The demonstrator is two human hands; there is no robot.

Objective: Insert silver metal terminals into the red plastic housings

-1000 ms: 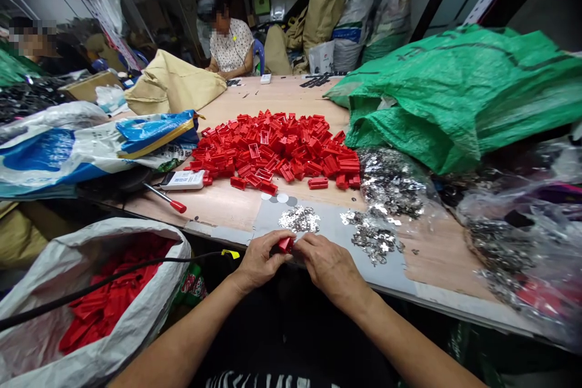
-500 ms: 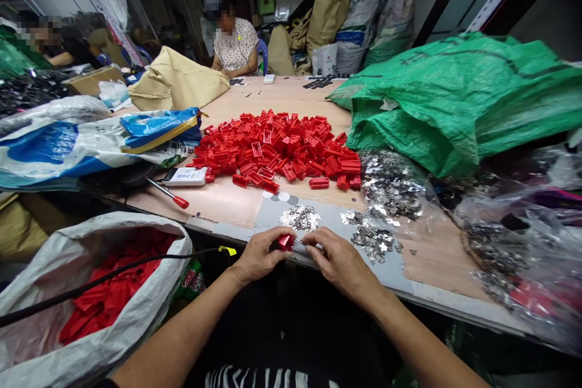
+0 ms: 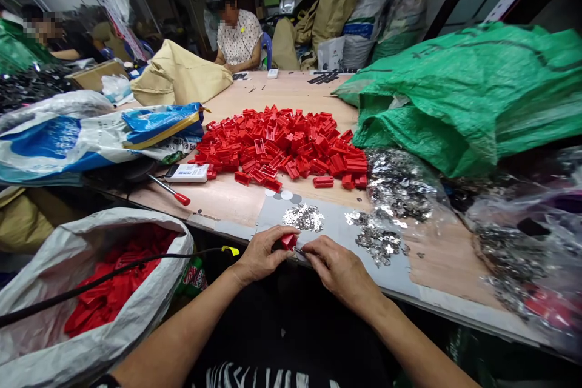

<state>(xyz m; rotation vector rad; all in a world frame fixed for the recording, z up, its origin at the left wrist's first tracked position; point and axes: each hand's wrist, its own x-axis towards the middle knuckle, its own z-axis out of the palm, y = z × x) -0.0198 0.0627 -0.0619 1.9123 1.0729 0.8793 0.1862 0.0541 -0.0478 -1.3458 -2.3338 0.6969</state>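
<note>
- Bright red was shown by the heaped blocks [image 3: 282, 148] and the block held [image 3: 288, 241] by the near edge of the table [image 3: 459, 260], itself coloured pale brown.
- Silver was seen in small metal pieces [image 3: 304, 218] on a grey sheet [image 3: 334, 222] along that edge.
- Green was shown by a sack [image 3: 454, 85] at the right edge.
- Blue, white and yellow were combined on a bag [image 3: 102, 138] at the left.
- Dark dots were patterned across a white top [image 3: 237, 42] beyond the far edge.

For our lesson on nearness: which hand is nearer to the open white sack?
Left: the left hand is right of the open white sack; the right hand is farther right.
</note>
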